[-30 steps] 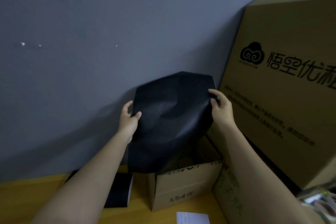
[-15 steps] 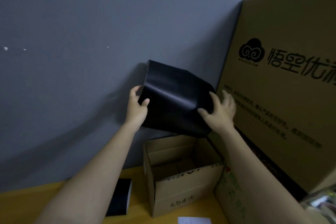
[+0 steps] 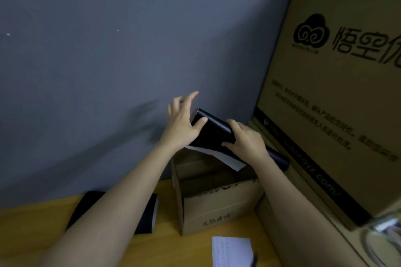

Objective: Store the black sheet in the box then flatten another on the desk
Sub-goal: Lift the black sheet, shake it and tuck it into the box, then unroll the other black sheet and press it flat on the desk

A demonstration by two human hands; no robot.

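Note:
A black sheet [image 3: 213,131], now curled into a roll, hangs just above the small open cardboard box [image 3: 219,210]. Its white underside shows at the lower edge. My left hand [image 3: 184,123] grips the roll's left end, thumb on top, index finger lifted. My right hand [image 3: 245,141] holds the roll from the right, fingers wrapped over it. A second black sheet [image 3: 145,214] lies on the yellow desk left of the box, partly hidden by my left forearm.
A large printed cardboard carton [image 3: 338,97] stands against the right side, close behind the small box. A grey wall [image 3: 108,60] rises behind the desk. A white paper slip [image 3: 232,251] lies on the desk [image 3: 26,236] near the front.
The sheet went from spread open to bent, and is now rolled into a tube. Both hands came closer together and lowered toward the small box.

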